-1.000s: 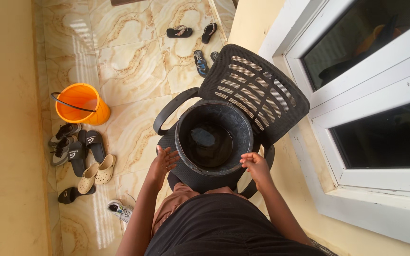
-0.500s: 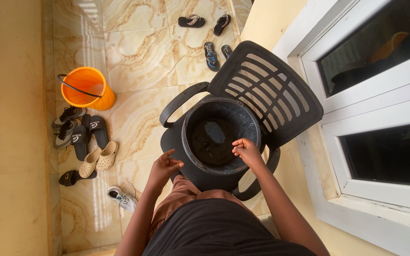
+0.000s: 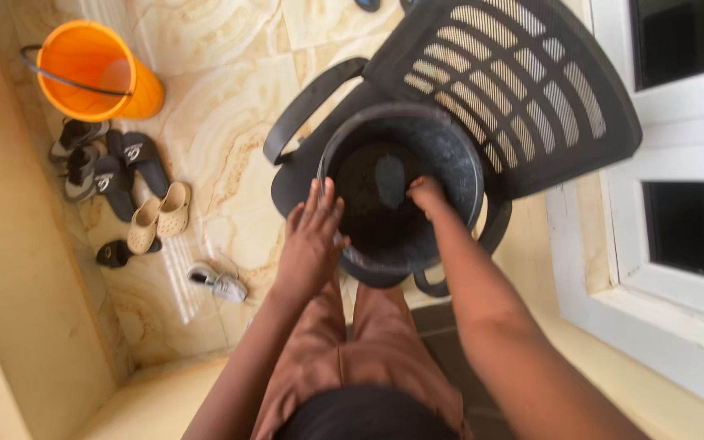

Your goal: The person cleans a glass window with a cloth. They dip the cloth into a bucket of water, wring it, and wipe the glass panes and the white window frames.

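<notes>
- The black bucket point(image 3: 450, 155) stays on the black chair point(image 3: 531, 90).
- The right hand point(image 3: 427, 195) has dipped inside it; its fingers' state is unclear.
- The left hand point(image 3: 313, 236), fingers now open, has moved onto the near rim.

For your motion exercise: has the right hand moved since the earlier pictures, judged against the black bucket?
Yes. The right hand was at the near rim of the black bucket; it now reaches down inside, towards the bottom.
</notes>
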